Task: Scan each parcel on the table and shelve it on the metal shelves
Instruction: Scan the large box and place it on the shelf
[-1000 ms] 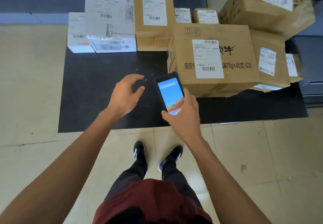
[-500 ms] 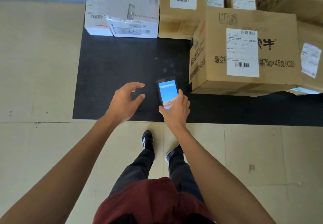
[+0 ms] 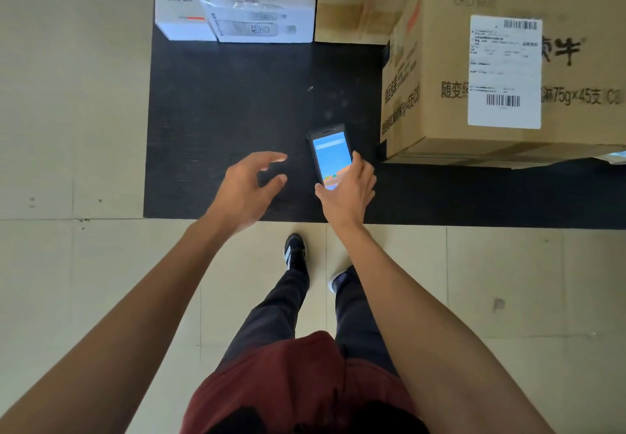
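Cardboard parcel (image 3: 474, 71) (contents unseen) on black table (image 3: 237, 95); tiled floor (image 3: 67, 129). Right hand (image 3: 345, 193) grips scanner (image 3: 330, 156); left hand (image 3: 247, 190) fingers apart, empty.

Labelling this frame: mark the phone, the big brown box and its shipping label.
phone (image 3: 330, 156): head view, on its lit screen.
big brown box (image 3: 440, 61): head view, on its top face.
shipping label (image 3: 504, 71): head view, on its middle.

One head-worn wide-angle cam, aimed steeply fwd and down from standing height. The black flat-topped table (image 3: 220, 112) fills the upper half; pale tiled floor (image 3: 508, 281) lies nearer than it, below.
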`<state>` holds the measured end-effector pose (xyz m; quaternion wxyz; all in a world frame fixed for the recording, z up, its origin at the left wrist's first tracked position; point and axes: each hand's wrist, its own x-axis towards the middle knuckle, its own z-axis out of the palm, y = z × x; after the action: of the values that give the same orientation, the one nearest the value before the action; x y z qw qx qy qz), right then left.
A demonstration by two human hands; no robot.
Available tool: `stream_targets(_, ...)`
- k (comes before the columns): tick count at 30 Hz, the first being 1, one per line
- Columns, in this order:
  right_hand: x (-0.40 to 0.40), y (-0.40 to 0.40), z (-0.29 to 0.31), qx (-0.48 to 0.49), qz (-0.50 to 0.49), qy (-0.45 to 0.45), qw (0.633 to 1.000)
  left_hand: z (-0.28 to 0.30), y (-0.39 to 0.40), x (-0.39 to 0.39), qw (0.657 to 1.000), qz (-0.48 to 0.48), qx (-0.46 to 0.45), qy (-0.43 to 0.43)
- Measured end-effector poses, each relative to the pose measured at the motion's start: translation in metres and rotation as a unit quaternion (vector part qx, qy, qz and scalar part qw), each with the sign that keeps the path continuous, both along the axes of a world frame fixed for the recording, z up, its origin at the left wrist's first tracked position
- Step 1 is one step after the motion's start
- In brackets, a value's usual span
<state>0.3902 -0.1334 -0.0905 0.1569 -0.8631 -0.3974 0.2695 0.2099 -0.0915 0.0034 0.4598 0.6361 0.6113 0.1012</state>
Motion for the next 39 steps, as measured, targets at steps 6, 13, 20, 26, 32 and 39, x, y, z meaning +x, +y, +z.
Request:
stream_targets(6, 0.009, 0.004, 0.0, -0.022, 0.048, -0.055, 0.997, 0.0, 0.0, 0.001, 1.0, -0.009, -0.001, 0.012)
stream_targets(13, 0.024, 0.0, 0.019, -0.02, 0.092, -0.053, 0.994, 0.005, -0.002, 0.019, 1.0, -0.018, 0.018, 0.0)
stream_targets(20, 0.068, -0.025, 0.082, 0.102, 0.105, 0.025, 0.989, 0.018, 0.002, 0.062, 0.996, -0.03, 0.075, -0.032)
stream_targets(26, 0.128, -0.051, 0.147, 0.23, 0.006, 0.057, 0.972, 0.039, 0.009, 0.118, 0.988, -0.058, 0.123, -0.067)
stream_targets(32, 0.222, -0.067, 0.177, 0.246, -0.04, 0.008, 0.968, 0.056, 0.011, 0.183, 0.979, -0.1, 0.16, -0.071)
stream_targets(39, 0.306, -0.07, 0.172, 0.171, -0.005, -0.087, 0.981, 0.057, 0.008, 0.222, 0.984, -0.08, 0.154, -0.045)
